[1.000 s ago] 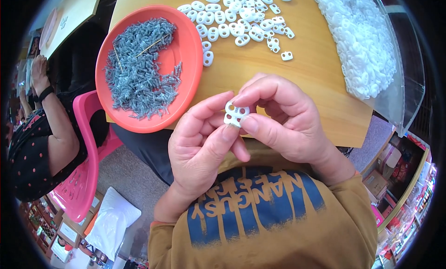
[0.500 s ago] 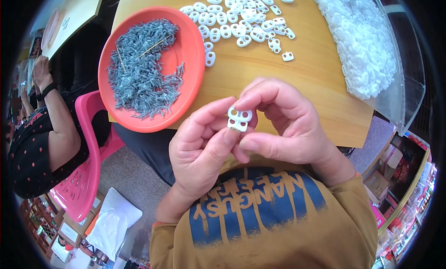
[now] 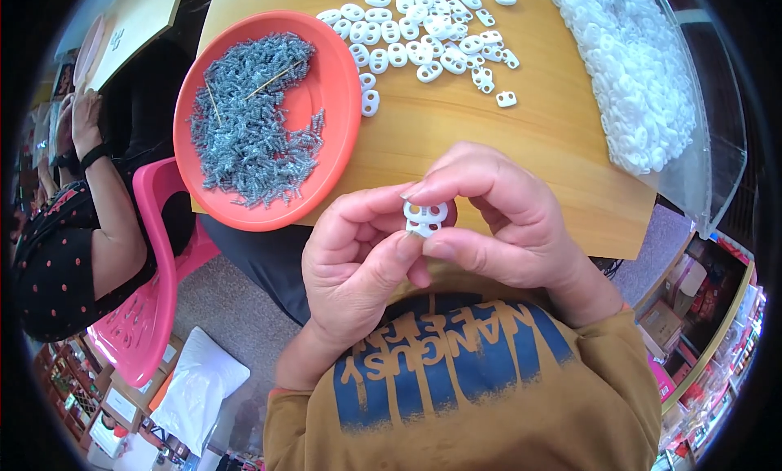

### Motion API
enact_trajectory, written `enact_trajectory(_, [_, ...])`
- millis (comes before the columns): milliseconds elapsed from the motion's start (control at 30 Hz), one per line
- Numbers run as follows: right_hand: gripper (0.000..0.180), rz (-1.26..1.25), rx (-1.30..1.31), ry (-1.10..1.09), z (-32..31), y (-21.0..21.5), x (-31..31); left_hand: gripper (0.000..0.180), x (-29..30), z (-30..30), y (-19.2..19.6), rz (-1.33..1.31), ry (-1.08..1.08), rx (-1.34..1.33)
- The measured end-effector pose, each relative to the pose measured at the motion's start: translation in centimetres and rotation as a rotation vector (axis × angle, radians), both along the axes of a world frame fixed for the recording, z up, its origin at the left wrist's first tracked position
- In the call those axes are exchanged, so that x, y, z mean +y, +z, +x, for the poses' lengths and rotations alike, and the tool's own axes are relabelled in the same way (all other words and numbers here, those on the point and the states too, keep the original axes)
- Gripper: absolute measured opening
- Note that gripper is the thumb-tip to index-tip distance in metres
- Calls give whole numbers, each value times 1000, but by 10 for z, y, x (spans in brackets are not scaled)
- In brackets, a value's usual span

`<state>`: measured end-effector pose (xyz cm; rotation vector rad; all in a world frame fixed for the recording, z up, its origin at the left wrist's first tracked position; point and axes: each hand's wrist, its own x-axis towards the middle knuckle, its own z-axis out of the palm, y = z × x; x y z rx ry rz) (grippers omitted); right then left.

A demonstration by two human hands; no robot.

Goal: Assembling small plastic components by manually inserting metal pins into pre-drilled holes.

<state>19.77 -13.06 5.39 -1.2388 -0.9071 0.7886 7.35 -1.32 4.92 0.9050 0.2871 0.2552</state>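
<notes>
A white plastic two-hole cord lock [image 3: 425, 217] is pinched between my hands just off the table's near edge. Its oval upper part sits against a squarer lower part, both with round holes. My left hand [image 3: 352, 259] grips it from the left, thumb at its bottom and index finger at its top. From the right, my right hand [image 3: 509, 219] closes on it with the index fingertip on top and the thumb at the lower part. Whether a spring is inside is hidden. Past my hands lie several loose white cord lock parts [image 3: 397, 54], oval and squarish.
An orange-red plate [image 3: 340, 137] holds a heap of small grey metal springs [image 3: 244, 129] and two thin sticks. A clear bin [image 3: 710, 145] of white oval parts [image 3: 639, 88] stands at the right. Left, a person [image 3: 114, 219] sits on a pink chair [image 3: 151, 308].
My right thumb has come in against the lower part, and both hands squeeze the cord lock's two parts closer together. The person at left has brought their hands together.
</notes>
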Motion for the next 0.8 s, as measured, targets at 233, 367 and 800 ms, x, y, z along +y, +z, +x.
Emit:
enact_trajectory(233, [34,5,-4,5,3,0,-1,29,-1,0,1,-55,-11,-8])
enact_trajectory(367, [32,20,0,5,3,-2,-1,29,-1,0,1,-11,-8,8])
enact_trajectory(800, [22,86,-87,-91,-10,-14,3,28,-2,-1,-13,214,68,-97])
